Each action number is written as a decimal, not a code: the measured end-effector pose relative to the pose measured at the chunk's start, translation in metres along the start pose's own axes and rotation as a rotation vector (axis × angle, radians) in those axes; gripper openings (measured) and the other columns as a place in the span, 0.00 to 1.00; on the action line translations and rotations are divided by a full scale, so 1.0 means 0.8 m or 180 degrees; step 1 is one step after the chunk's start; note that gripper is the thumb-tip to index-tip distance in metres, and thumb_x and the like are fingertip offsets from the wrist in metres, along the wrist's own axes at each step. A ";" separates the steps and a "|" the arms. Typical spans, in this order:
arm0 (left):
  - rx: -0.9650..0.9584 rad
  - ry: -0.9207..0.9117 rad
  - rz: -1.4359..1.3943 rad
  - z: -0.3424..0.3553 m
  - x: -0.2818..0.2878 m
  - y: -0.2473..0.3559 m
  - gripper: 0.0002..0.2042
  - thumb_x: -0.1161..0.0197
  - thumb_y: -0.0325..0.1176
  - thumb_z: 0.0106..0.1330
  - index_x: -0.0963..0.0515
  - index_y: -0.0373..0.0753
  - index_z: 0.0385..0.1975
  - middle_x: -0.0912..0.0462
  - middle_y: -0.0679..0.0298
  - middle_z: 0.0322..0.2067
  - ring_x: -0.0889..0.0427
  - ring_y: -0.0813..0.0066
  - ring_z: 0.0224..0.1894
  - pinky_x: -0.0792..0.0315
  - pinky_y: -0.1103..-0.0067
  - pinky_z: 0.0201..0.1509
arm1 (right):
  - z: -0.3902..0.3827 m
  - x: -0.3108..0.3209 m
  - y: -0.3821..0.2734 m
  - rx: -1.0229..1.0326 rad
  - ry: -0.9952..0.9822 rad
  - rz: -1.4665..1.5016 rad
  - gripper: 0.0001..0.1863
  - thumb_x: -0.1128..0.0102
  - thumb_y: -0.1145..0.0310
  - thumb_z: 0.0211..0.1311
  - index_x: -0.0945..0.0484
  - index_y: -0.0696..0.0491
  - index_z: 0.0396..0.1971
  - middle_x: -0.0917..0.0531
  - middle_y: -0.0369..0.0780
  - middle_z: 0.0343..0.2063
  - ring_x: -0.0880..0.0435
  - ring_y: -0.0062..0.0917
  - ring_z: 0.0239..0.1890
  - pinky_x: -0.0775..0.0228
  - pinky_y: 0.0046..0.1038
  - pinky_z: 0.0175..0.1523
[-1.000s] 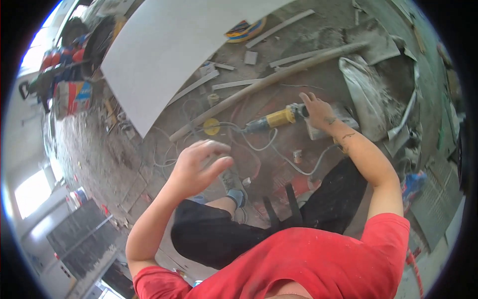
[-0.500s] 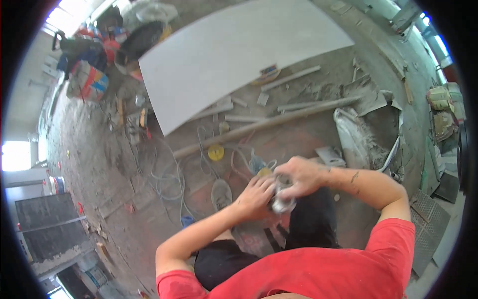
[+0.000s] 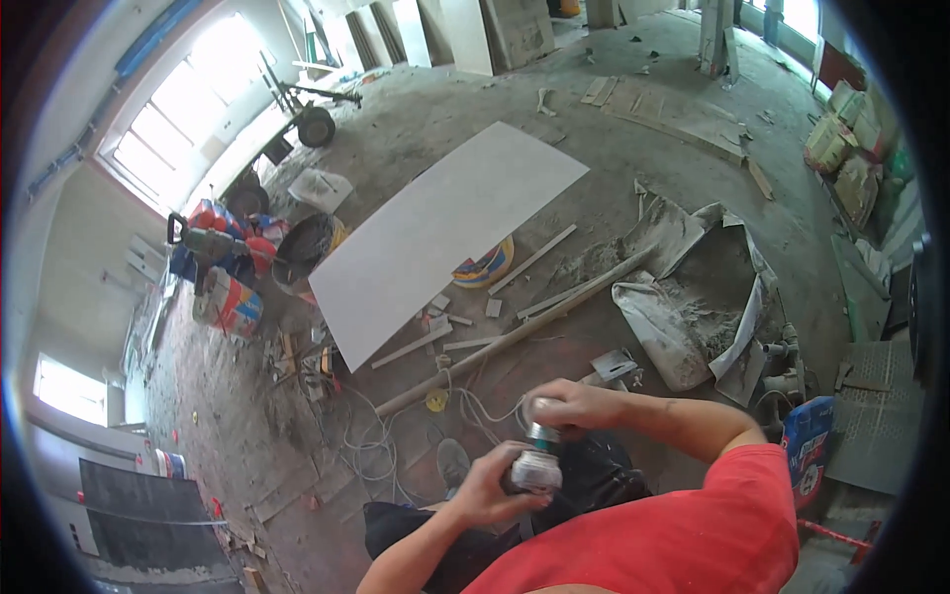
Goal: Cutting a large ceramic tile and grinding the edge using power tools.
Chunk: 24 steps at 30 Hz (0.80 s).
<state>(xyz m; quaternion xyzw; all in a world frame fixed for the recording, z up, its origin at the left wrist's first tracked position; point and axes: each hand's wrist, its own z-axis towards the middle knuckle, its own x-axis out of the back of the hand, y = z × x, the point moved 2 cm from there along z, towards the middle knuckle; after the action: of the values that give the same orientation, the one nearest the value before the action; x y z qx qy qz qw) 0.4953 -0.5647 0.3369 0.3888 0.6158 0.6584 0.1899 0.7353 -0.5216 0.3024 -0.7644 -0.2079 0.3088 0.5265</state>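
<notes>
Low in front of my body, both hands are on one dusty, grey, rounded tool (image 3: pixel 536 473) with a teal band near its top; its exact kind does not show. My left hand (image 3: pixel 490 487) is wrapped round its lower, thicker body from the side. Over the upper end, my right hand (image 3: pixel 572 404) is closed, gripping its narrower top part. The fingers cover much of the tool. Close by, a pale cord (image 3: pixel 475 414) lies in loops on the floor, and a round yellow piece (image 3: pixel 436 400) is beside it.
A large white board (image 3: pixel 450 238) lies ahead, partly over a yellow-and-blue bucket (image 3: pixel 485 269). A long pole (image 3: pixel 515 337) and cut strips lie nearer. Right of them is a rubble-filled sheet sack (image 3: pixel 658 337). Buckets (image 3: pixel 228 302) and a wheeled cart (image 3: pixel 315 127) are at far left.
The view has tilted up, showing more of the room's far side. My hands have moved apart along the tool, with the right now above the left.
</notes>
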 end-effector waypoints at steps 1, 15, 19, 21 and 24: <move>-0.0120 -0.0162 0.0006 0.002 -0.016 -0.002 0.32 0.14 0.39 0.54 0.21 0.35 0.56 0.15 0.55 0.47 0.13 0.64 0.50 0.21 0.69 0.56 | -0.024 0.004 0.006 -0.0051 -0.0187 -0.0096 0.16 0.37 0.56 0.74 0.20 0.53 0.48 0.20 0.31 0.33 0.21 0.15 0.32 0.28 0.22 0.33; -0.0101 -0.1652 -0.0280 -0.064 -0.120 -0.049 0.31 0.22 0.42 0.59 0.23 0.35 0.60 0.17 0.50 0.46 0.15 0.50 0.51 0.23 0.65 0.52 | -0.109 -0.128 0.038 -0.0774 -0.1837 -0.3697 0.27 0.26 0.51 0.53 0.17 0.54 0.47 0.11 0.53 0.35 0.12 0.54 0.43 0.20 0.50 0.49; -0.0309 -0.1264 -0.0189 -0.068 -0.098 -0.046 0.28 0.21 0.40 0.59 0.22 0.34 0.56 0.17 0.51 0.41 0.14 0.52 0.44 0.23 0.66 0.49 | -0.104 -0.134 0.031 -0.0648 -0.1474 -0.3807 0.24 0.27 0.54 0.52 0.17 0.52 0.45 0.11 0.52 0.34 0.11 0.53 0.41 0.20 0.49 0.46; -0.0657 -0.1143 0.0189 -0.063 -0.084 -0.046 0.27 0.21 0.40 0.56 0.21 0.35 0.53 0.17 0.52 0.40 0.14 0.49 0.43 0.22 0.64 0.46 | -0.097 -0.130 0.045 -0.0220 -0.1180 -0.3886 0.22 0.27 0.56 0.49 0.17 0.51 0.43 0.11 0.50 0.33 0.10 0.51 0.39 0.19 0.49 0.44; -0.0764 -0.1089 0.0687 -0.056 -0.061 -0.045 0.27 0.21 0.38 0.53 0.21 0.36 0.53 0.17 0.51 0.40 0.15 0.46 0.43 0.22 0.62 0.44 | -0.086 -0.127 0.047 0.0194 -0.0818 -0.4070 0.21 0.28 0.58 0.47 0.17 0.52 0.41 0.11 0.48 0.31 0.10 0.48 0.38 0.19 0.47 0.42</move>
<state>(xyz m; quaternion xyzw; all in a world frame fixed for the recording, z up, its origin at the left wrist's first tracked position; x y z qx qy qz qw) 0.4842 -0.6242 0.2915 0.5329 0.4469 0.6679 0.2649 0.7088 -0.6468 0.3105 -0.4317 -0.6740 0.0294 0.5988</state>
